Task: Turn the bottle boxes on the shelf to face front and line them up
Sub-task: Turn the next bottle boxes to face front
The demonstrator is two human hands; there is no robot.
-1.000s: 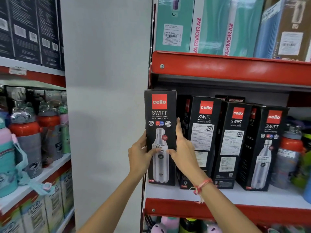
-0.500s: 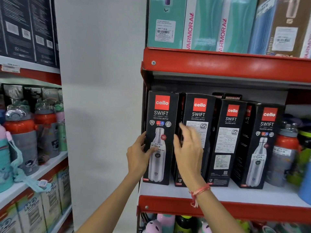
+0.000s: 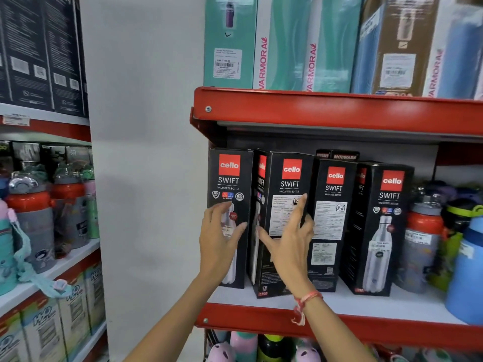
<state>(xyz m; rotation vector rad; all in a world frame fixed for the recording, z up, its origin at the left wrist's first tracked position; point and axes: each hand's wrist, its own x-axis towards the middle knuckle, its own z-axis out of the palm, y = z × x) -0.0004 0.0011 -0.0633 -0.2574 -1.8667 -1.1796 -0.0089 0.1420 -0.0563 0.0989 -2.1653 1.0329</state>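
Four black Cello Swift bottle boxes stand on the white shelf board (image 3: 407,304). The first box (image 3: 230,173), at the far left, faces front with its bottle picture. My left hand (image 3: 219,239) hovers open over its lower half, fingers spread. The second box (image 3: 288,178) is turned at an angle and shows its label side. My right hand (image 3: 290,246) spans it, thumb at its left edge and fingers at its right edge. The third box (image 3: 333,231) shows its label side. The fourth box (image 3: 386,231) shows its bottle picture, angled slightly.
Loose bottles (image 3: 420,244) and a blue bottle (image 3: 465,278) crowd the shelf's right end. Modware boxes (image 3: 345,156) stand behind the row. Teal boxes (image 3: 282,43) fill the red shelf (image 3: 339,111) above. A white pillar (image 3: 146,178) and another shelf of bottles (image 3: 28,218) lie to the left.
My left hand has let go of the first box, which now stands on the shelf facing front. My right hand has moved onto the second box, which has shifted forward and turned.
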